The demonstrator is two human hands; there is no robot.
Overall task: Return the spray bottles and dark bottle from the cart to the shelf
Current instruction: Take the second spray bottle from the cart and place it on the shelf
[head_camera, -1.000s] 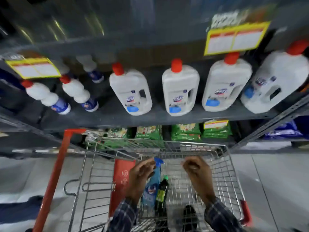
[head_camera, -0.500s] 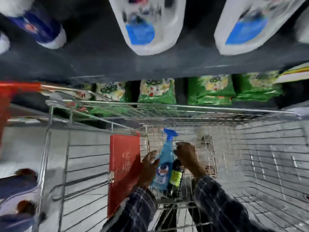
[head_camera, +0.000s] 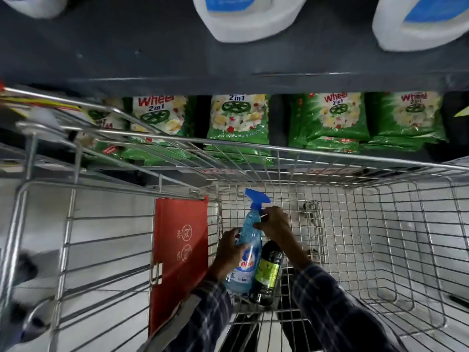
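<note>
A blue spray bottle (head_camera: pixel 250 240) with a blue trigger head stands tilted on the floor of the wire cart (head_camera: pixel 330 152). My left hand (head_camera: pixel 228 255) is wrapped around its body from the left. Touching its right side is a dark bottle (head_camera: pixel 269 273) with a yellow-green label. My right hand (head_camera: pixel 276 228) is closed over the dark bottle's top and hides its neck. That hand's fingertips rest against the spray bottle's neck. Both bottles are low inside the cart.
A red flap (head_camera: pixel 180 250) hangs on the cart's child-seat panel, left of my hands. Beyond the cart is a dark shelf (head_camera: pixel 177 62) carrying white jugs (head_camera: pixel 243 19), with green detergent packets (head_camera: pixel 238 118) on the level below.
The view has dropped down and closer into the cart. My right hand came down from above the cart onto the dark bottle's top. My left hand stays on the spray bottle.
</note>
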